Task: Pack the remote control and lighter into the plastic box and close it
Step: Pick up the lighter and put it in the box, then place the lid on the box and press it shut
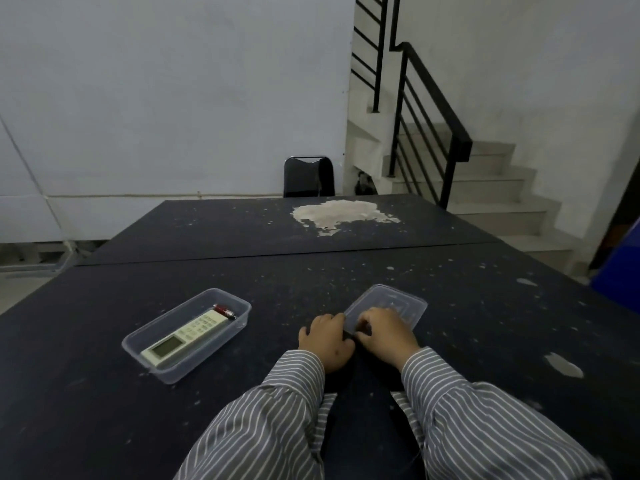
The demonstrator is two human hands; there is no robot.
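A clear plastic box [239,304] sits open on the dark table, left of centre. Inside it lie a white remote control [181,336] with a small screen and, at its far end, a red lighter [224,311]. The clear lid [389,301] lies flat on the table to the right of the box. My left hand [327,339] and my right hand [388,336] both rest on the lid's near edge, fingers curled onto it. Striped sleeves cover both forearms.
The black table [311,271] is speckled with pale paint and has a large worn patch [341,213] at the far side. A black chair [309,176] stands behind it. Stairs with a black railing [433,109] rise at the right. A blue object [620,271] sits at the right edge.
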